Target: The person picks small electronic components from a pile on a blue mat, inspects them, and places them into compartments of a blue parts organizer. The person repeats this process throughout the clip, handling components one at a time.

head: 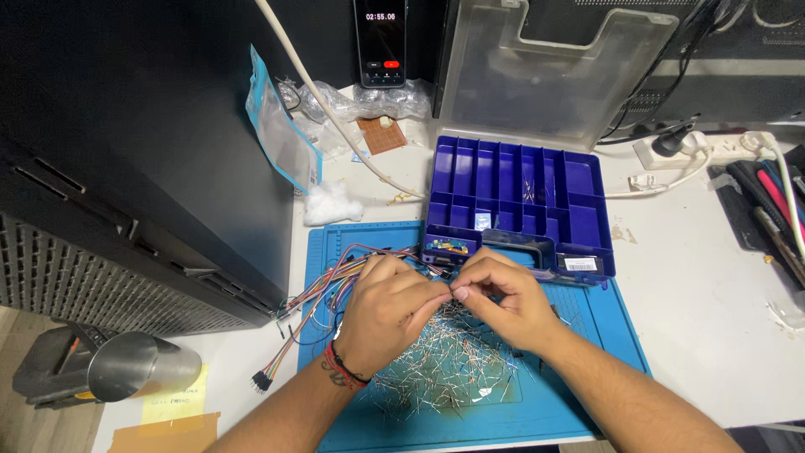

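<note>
My left hand and my right hand meet fingertip to fingertip over a blue work mat, pinching a small thin-legged component between them. Under both hands lies a loose heap of small wire-legged components. A bundle of coloured jumper wires runs out from beneath my left hand toward the mat's left edge. Just beyond my fingers stands a blue compartment organiser box with its clear lid raised; a few small parts sit in its cells.
A big black case fills the left. A phone showing a timer leans at the back, with plastic bags and a small brown perforated board. A white power strip and tools lie at the right. A metal cup sits lower left.
</note>
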